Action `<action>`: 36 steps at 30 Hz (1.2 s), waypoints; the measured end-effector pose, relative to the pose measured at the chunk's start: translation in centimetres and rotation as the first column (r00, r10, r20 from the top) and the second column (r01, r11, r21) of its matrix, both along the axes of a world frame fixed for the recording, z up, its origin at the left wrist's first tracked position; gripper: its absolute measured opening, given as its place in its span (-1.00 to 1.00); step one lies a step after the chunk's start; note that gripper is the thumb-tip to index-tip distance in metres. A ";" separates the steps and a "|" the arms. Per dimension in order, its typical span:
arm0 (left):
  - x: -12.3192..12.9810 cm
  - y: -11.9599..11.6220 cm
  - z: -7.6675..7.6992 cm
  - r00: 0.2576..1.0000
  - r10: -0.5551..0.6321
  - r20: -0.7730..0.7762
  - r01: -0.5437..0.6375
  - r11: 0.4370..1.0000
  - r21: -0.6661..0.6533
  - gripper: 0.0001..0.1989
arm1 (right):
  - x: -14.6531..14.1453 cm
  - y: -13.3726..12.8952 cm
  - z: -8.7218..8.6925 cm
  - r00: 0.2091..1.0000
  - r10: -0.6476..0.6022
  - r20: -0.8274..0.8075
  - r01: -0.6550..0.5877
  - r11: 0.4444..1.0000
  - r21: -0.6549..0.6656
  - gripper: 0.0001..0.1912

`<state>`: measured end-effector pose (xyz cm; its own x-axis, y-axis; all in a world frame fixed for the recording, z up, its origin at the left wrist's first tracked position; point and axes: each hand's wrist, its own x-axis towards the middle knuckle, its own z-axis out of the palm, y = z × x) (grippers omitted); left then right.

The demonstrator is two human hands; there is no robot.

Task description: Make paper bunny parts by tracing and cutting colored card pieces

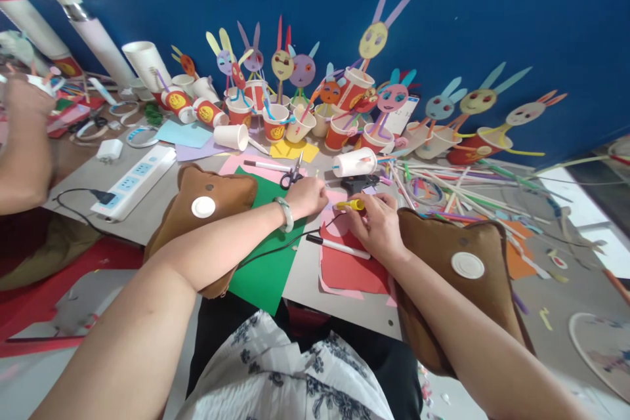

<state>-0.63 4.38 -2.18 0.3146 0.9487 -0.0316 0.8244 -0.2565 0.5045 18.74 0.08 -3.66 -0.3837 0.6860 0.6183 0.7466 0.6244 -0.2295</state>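
My left hand (308, 197), with a pale bangle (285, 214) at its wrist, is over the right edge of the green paper (266, 282). Its fingers are curled together, and what they hold, if anything, is too small to make out. My right hand (378, 224) is closed on a small yellow object (351, 205), whose kind is unclear. Below that hand are red paper (352, 272) and a white marker with a black tip (339, 247). Just beyond it lies a black tool (361, 184), partly hidden. Scissors (293, 170) rest beyond my left hand.
Decorated paper cups with rabbit-like paper heads (373, 39) line the blue wall. Brown cushions (455, 295) lie under both forearms. A power strip (135, 182), a black cable (275, 249) and loose coloured sticks (457, 190) are around. Another person's arm (22, 144) is at left.
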 end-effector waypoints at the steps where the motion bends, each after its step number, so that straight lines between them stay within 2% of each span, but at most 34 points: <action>1: 0.0 0.0 0.0 1.000 0.001 0.000 -0.001 1.000 -0.003 -0.85 | 0.0 0.0 0.0 1.000 -0.007 -0.017 0.007 1.000 0.006 -0.85; 5: 0.0 0.0 0.0 1.000 0.009 0.006 -0.009 1.000 -0.014 -0.86 | -0.1 0.0 -0.2 0.998 -0.015 -0.057 0.016 1.000 0.011 -0.85; 9: 0.0 -0.1 0.1 1.000 -0.004 0.011 0.004 1.000 -0.003 -0.85 | -0.2 0.1 -0.5 1.000 0.000 -0.015 0.000 1.000 -0.016 -0.81; 17: 0.0 0.0 0.0 1.000 0.010 0.001 -0.010 1.000 -0.009 -0.85 | -0.1 0.0 0.0 0.998 -0.032 -0.046 0.031 0.999 -0.011 -0.82; 24: 0.0 -0.1 0.0 1.000 0.006 0.005 -0.006 1.000 -0.005 -0.84 | -0.3 0.0 -0.2 1.000 0.008 -0.029 -0.009 1.000 -0.024 -0.81; 30: 0.0 -0.1 0.1 1.000 0.002 0.001 -0.002 1.000 -0.008 -0.84 | -0.1 0.0 0.1 0.998 -0.032 -0.052 0.031 0.999 -0.034 -0.83; 36: 0.0 0.0 0.0 1.000 0.002 0.002 -0.002 1.000 0.002 -0.83 | -0.3 0.0 -0.2 0.999 0.005 -0.042 -0.008 0.998 -0.057 -0.81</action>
